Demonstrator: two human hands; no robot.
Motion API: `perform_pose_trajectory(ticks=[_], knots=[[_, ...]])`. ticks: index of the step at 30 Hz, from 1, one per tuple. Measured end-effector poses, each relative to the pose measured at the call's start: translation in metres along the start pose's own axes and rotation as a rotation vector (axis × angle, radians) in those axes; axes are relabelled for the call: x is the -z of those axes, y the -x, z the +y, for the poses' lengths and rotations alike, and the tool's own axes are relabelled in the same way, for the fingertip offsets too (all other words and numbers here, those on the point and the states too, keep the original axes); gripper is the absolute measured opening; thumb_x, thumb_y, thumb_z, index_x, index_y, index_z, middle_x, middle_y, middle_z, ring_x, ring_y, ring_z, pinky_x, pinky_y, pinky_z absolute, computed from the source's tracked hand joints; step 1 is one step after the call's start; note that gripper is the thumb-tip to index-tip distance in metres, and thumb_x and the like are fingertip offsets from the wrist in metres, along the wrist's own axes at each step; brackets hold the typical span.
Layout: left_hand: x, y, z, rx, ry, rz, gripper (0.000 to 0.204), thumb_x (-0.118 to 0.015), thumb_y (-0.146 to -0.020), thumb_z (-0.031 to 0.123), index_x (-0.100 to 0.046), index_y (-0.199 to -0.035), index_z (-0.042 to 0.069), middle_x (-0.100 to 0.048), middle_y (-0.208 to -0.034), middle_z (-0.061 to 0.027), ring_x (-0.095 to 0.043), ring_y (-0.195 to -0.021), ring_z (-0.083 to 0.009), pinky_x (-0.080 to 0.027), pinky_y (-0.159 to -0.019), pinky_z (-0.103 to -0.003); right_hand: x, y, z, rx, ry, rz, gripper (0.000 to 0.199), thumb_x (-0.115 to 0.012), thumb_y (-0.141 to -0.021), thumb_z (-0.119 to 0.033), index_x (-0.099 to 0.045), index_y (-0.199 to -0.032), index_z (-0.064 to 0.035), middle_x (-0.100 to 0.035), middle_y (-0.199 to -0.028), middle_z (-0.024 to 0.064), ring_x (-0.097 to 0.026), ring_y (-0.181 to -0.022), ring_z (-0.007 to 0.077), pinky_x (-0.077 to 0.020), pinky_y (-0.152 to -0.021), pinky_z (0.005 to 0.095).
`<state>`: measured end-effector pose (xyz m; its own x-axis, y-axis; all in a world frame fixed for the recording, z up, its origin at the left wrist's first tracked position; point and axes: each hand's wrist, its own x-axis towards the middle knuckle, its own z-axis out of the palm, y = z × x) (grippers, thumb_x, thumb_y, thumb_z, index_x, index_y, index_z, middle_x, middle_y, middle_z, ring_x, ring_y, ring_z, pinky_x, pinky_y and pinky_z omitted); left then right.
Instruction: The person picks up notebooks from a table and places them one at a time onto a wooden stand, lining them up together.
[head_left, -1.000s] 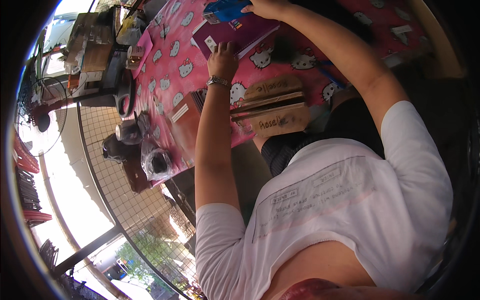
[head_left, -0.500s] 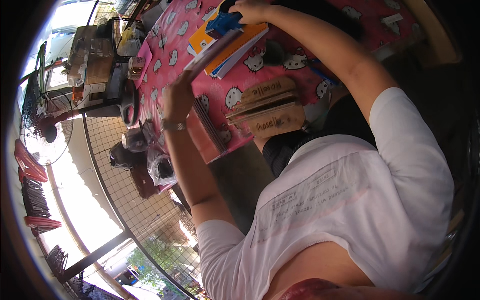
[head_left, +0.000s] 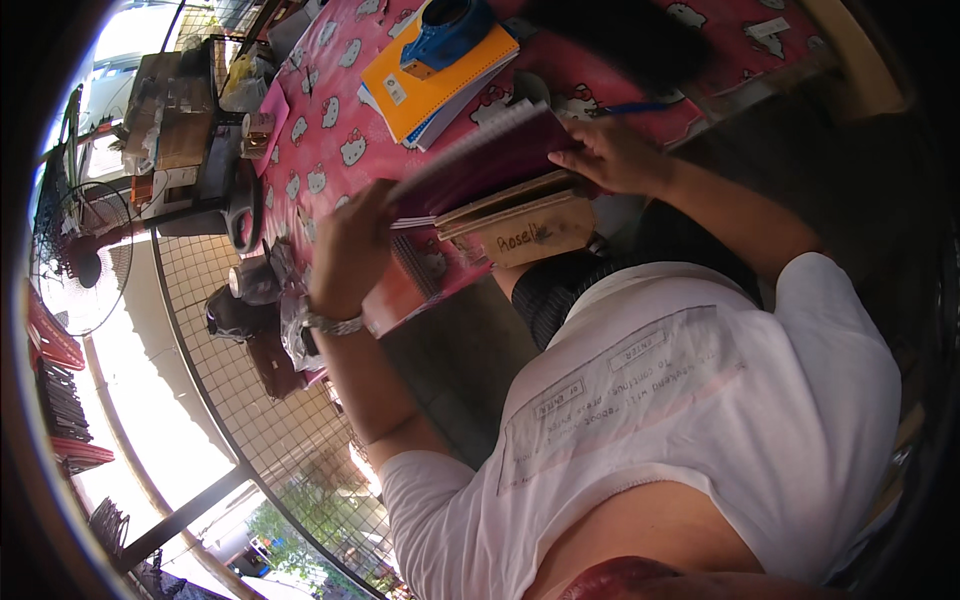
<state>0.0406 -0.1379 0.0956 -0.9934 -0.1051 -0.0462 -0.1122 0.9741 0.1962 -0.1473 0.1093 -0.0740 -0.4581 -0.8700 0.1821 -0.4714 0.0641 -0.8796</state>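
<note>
Both hands, left hand and right hand, grip maroon notebook above wooden box; orange notebook on pink tabletop.

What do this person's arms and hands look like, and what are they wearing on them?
Both forearms are bare. The left hand has a silver metal watch band at the wrist. The right hand shows no jewellery. Short white T-shirt sleeves cover only the upper arms.

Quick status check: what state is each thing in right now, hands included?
Maroon notebook: lifted off the table, tilted, held at both ends.
Left hand: gripping the notebook's near end.
Right hand: gripping its far end.
Wooden box: closed, at the table edge.
Orange notebook: closed, flat on a stack.
Blue tape dispenser: resting on the orange notebook.
</note>
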Motion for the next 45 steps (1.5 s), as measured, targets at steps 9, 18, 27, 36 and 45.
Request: perform_pose_trajectory(ticks=[9,18,27,36,45], knots=[[-0.089,-0.023,0.059,-0.03,-0.13,0.357,0.027,-0.066,-0.073,0.016,-0.059,-0.097,0.007,-0.061,-0.092,-0.0111,-0.057,-0.09,-0.0321,-0.042,-0.082,-0.044,-0.075,0.022,-0.015,0.204,-0.204,0.468,0.074,-0.052,-0.096,-0.043,-0.025,-0.146,0.0047,-0.047,-0.14,0.0193,-0.039,-0.134,0.0356,-0.0224,-0.114,0.0447],[-0.111,-0.052,0.107,-0.065,-0.07,0.527,0.032,-0.072,-0.07,0.035,-0.058,-0.084,0.011,-0.059,-0.079,-0.0057,-0.058,-0.078,-0.0258,-0.037,-0.083,-0.044,0.047,-0.091,0.124,0.069,0.716,0.634,0.019,-0.064,-0.087,-0.024,-0.068,-0.086,-0.0056,-0.065,-0.096,0.0121,-0.063,-0.089,0.0293,-0.0527,-0.08,0.0393],[-0.126,-0.065,0.113,0.052,-0.163,0.706,0.04,-0.077,-0.067,0.045,-0.058,-0.077,0.012,-0.059,-0.074,-0.0042,-0.058,-0.073,-0.0257,-0.037,-0.086,-0.044,0.063,-0.128,0.127,-0.054,1.144,0.175,0.012,-0.057,-0.079,-0.011,-0.069,-0.079,-0.0075,-0.067,-0.093,0.013,-0.067,-0.089,0.0284,-0.0555,-0.078,0.0411],[-0.122,-0.063,0.118,0.088,-0.197,0.716,0.027,-0.072,-0.075,0.036,-0.06,-0.076,0.012,-0.06,-0.078,-0.0035,-0.056,-0.083,-0.0252,-0.037,-0.084,-0.042,0.105,-0.062,0.029,0.292,0.412,0.411,0.03,-0.059,-0.081,-0.01,-0.072,-0.108,-0.0154,-0.065,-0.096,0.0072,-0.063,-0.092,0.0274,-0.0502,-0.085,0.0375],[-0.123,-0.067,0.121,0.043,-0.136,0.673,0.029,-0.071,-0.075,0.035,-0.055,-0.073,0.011,-0.057,-0.075,-0.0056,-0.057,-0.077,-0.0266,-0.039,-0.083,-0.046,0.087,-0.008,-0.015,0.348,0.151,-0.027,0.033,-0.068,-0.077,0.002,-0.069,-0.108,-0.0122,-0.064,-0.095,-0.0013,-0.061,-0.086,0.0167,-0.0422,-0.09,0.0351]])
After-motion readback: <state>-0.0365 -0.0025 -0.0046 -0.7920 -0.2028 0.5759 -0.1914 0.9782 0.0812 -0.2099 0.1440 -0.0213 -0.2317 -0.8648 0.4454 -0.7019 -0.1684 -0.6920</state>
